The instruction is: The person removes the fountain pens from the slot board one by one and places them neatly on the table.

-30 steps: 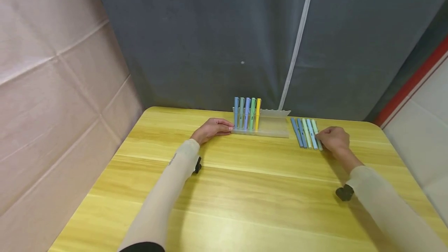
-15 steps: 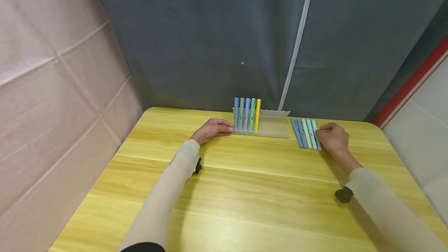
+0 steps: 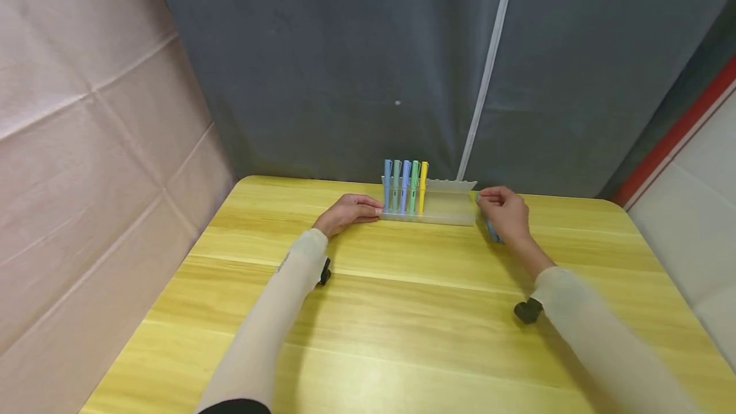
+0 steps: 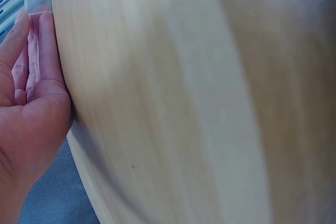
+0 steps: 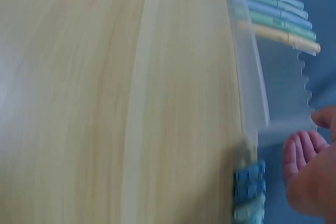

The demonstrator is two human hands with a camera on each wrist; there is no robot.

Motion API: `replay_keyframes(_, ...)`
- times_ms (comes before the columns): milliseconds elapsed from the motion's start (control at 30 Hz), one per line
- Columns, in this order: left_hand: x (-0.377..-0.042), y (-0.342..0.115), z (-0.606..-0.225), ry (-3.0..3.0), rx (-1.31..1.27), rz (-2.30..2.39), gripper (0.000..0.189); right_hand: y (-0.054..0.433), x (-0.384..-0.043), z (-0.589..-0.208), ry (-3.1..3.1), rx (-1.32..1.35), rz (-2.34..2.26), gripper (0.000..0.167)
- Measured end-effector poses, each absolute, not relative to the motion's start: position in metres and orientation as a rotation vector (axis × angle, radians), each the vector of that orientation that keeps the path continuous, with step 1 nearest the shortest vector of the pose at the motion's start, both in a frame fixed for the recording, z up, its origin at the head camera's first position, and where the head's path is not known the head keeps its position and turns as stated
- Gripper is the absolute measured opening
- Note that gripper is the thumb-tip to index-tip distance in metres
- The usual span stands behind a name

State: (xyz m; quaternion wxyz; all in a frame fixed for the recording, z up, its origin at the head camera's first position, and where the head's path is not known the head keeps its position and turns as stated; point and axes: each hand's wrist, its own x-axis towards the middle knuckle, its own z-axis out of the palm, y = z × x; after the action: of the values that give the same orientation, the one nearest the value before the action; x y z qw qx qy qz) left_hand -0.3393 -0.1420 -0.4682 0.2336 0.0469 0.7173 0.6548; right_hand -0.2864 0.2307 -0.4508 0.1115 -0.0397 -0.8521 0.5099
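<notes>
A clear plastic pen rack [image 3: 451,206] stands near the table's back edge. Several capped pens [image 3: 405,187] stand upright in its left part: blue, green, lilac and yellow. My left hand [image 3: 347,213] pinches the rack's left end between thumb and fingers; in the left wrist view the hand [image 4: 37,108] has its fingertips at the clear edge. My right hand [image 3: 506,213] is over the row of loose pens [image 3: 493,232] right of the rack, hiding most of them. In the right wrist view, its thumb [image 5: 324,116] and bent fingers are apart, with no pen visible between them.
The wooden table [image 3: 391,312] runs forward to the viewer. A dark grey curtain [image 3: 345,69] hangs right behind it. Pale panels [image 3: 103,158] close the left side, and a red-edged white panel [image 3: 701,190] stands at the right.
My right hand has moved left from the rightmost loose pen to the left end of the row, beside the rack. The left hand and the standing pens keep their places.
</notes>
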Motion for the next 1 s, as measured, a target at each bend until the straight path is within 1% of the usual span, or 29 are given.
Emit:
replay_keyframes(167, -0.339, -0.144, -0.47, 1.96, 0.116, 1.804, 0.03, 0.2, -0.292, -0.454, -2.42, 0.05, 1.729, 0.034)
replay_keyframes(367, -0.338, -0.145, -0.471, 1.96, 0.134, 1.806, 0.03, 0.168, -0.3, -0.458, -2.451, 0.094, 1.866, 0.037)
replay_keyframes(633, -0.334, -0.142, -0.468, 1.967, 0.134, 1.808, 0.031, 0.139, -0.313, -0.463, -2.496, -0.035, 1.775, 0.033)
replay_keyframes(767, -0.334, -0.14, -0.468, 1.963, 0.128, 1.813, 0.03, 0.133, -0.317, -0.464, -2.491, -0.084, 1.769, 0.034)
replay_keyframes(1000, -0.33, -0.136, -0.461, 1.962, 0.15, 1.806, 0.031, 0.129, -0.32, -0.466, -2.485, -0.145, 1.751, 0.03)
